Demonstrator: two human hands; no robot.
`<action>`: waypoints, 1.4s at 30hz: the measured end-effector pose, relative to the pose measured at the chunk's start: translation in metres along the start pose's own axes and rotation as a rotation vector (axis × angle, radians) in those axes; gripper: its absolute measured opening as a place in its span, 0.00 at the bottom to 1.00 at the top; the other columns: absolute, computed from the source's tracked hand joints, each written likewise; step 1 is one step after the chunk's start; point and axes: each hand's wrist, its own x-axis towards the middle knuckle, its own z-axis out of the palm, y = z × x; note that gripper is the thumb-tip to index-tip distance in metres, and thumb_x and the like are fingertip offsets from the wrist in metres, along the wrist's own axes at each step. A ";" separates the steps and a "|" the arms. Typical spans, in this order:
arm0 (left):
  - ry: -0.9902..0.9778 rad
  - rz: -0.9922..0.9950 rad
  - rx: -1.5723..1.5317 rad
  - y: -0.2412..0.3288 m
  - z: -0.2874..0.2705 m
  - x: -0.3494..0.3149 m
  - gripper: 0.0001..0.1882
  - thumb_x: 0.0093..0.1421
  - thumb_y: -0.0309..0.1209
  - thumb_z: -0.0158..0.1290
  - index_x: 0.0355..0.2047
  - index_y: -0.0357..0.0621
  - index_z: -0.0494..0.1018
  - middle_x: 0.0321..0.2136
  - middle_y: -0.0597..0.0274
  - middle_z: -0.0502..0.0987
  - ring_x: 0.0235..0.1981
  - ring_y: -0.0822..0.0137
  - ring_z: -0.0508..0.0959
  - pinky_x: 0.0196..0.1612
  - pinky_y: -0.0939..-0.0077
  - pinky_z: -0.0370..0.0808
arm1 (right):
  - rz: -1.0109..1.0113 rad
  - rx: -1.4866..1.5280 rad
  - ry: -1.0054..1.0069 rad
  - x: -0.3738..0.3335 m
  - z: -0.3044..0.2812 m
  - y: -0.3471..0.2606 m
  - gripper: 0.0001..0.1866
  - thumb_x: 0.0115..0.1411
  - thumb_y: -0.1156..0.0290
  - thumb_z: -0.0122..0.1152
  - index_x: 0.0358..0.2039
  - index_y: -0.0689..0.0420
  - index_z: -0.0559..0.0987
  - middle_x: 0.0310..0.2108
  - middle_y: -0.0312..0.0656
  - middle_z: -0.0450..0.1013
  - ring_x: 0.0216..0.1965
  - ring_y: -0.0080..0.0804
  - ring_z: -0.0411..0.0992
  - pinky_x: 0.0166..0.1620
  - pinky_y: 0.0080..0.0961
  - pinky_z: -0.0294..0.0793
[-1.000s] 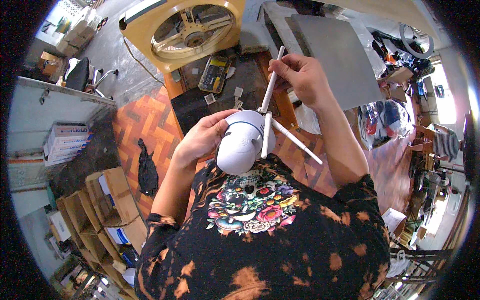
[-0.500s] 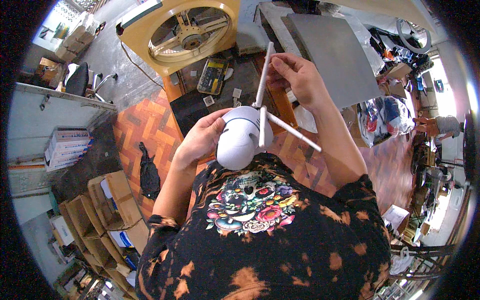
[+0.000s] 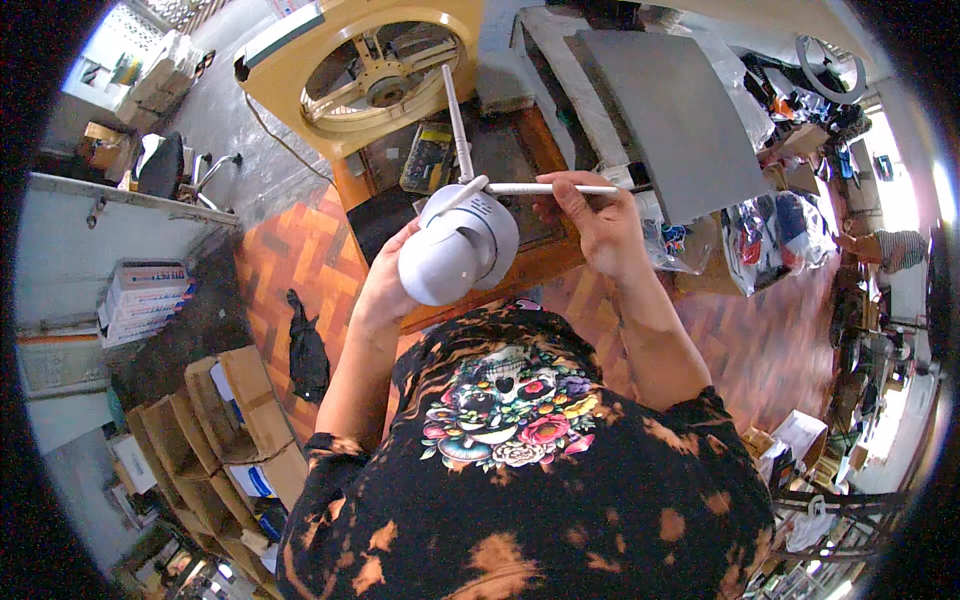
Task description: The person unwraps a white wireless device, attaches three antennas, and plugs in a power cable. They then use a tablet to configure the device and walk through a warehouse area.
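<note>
White ball-headed security camera [image 3: 440,262] in my hands, before my chest, wooden table [image 3: 547,150] below. My left hand [image 3: 382,285] curled against camera's left side, supporting it; most fingers hidden behind shell. My right hand [image 3: 603,225]: thumb and fingers pinched on right-pointing antenna [image 3: 520,188] near outer end, tip poking out past thumb. Second antenna [image 3: 457,125] points away from me; third antenna [image 3: 458,205] slants across camera's top. Beyond: black-and-yellow tool case [image 3: 428,155] on table, yellow-framed fan [image 3: 345,137], grey panel [image 3: 680,130] to right.
</note>
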 end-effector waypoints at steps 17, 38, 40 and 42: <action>0.018 -0.013 -0.123 -0.003 0.005 -0.002 0.24 0.72 0.33 0.48 0.66 0.37 0.64 0.59 0.49 0.74 0.58 0.56 0.77 0.62 0.56 0.75 | -0.022 0.042 -0.039 0.004 -0.004 0.016 0.23 0.72 0.55 0.56 0.50 0.65 0.81 0.40 0.43 0.81 0.39 0.29 0.79 0.46 0.27 0.79; 0.011 0.139 0.132 -0.016 0.005 -0.003 0.28 0.73 0.36 0.50 0.67 0.32 0.61 0.56 0.54 0.75 0.53 0.65 0.79 0.53 0.70 0.79 | -0.486 -0.396 -0.089 0.018 0.015 -0.027 0.09 0.61 0.68 0.67 0.40 0.57 0.83 0.38 0.46 0.82 0.41 0.42 0.81 0.44 0.33 0.80; -0.032 0.136 0.106 -0.015 0.004 -0.005 0.28 0.73 0.36 0.49 0.67 0.32 0.61 0.57 0.53 0.75 0.54 0.64 0.78 0.57 0.68 0.78 | -0.413 -0.310 -0.019 0.020 0.017 -0.027 0.08 0.65 0.69 0.66 0.40 0.60 0.82 0.35 0.44 0.83 0.36 0.35 0.82 0.41 0.29 0.80; -0.071 0.111 0.100 -0.013 0.003 -0.008 0.28 0.73 0.36 0.50 0.66 0.31 0.61 0.57 0.53 0.75 0.56 0.63 0.77 0.59 0.67 0.76 | -0.265 -0.131 -0.010 0.027 0.017 -0.029 0.09 0.67 0.67 0.64 0.39 0.60 0.82 0.34 0.41 0.82 0.35 0.31 0.81 0.40 0.28 0.80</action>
